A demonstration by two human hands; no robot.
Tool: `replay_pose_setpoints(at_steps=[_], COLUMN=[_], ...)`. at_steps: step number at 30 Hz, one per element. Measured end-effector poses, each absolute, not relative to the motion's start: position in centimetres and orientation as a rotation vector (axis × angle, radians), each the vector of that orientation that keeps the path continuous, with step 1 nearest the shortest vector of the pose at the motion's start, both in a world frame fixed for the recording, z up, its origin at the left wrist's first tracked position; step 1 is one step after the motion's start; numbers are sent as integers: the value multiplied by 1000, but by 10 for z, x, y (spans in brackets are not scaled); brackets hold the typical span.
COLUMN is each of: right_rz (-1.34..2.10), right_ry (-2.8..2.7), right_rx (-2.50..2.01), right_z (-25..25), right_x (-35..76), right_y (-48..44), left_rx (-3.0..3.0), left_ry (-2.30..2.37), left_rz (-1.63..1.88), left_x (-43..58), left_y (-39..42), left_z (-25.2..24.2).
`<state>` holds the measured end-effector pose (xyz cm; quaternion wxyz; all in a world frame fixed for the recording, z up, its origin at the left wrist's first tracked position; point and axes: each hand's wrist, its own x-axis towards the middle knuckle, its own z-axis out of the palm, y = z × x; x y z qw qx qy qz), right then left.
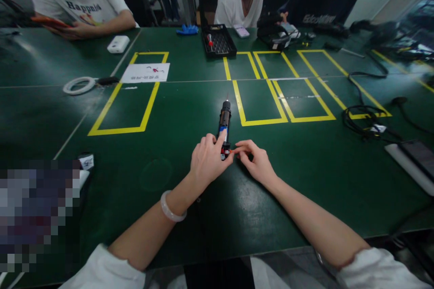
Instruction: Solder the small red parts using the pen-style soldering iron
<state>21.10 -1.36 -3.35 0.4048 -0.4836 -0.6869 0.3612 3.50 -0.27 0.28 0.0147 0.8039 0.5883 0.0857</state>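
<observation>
A slim black cylindrical device (225, 117) with a thin metal tip lies on the green table, its tip pointing away from me. My left hand (208, 158) is closed on its near end, the index finger laid along a blue part. Small red and orange pieces show at that near end, beside my left thumb. My right hand (254, 160) is just to the right, its thumb and fingertips pinched together at a small orange piece, too small to name for certain.
Yellow tape rectangles (264, 123) mark the table. Farther back stand a black tray (219, 49), a white paper (145, 72) and a white case (118, 44). A white cable coil (79, 86) lies left, black cables (364, 119) right. Several people sit across the table.
</observation>
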Motion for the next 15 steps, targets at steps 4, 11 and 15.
replay_pose_setpoints(at_steps=[4,11,15], right_rz=[990,966,939], right_ry=[-1744,-1786,-1821], right_rx=[-1176,-1181,-1180], right_z=[-37,-36,-33], right_x=[213,214,213], right_y=[-12,-11,-12], left_rx=[2546,2473,2353], left_ry=[1835,2079,2236], left_rz=[224,24,-15], left_x=[16,-64,-124], left_y=[0,16,27], left_z=[5,12,9])
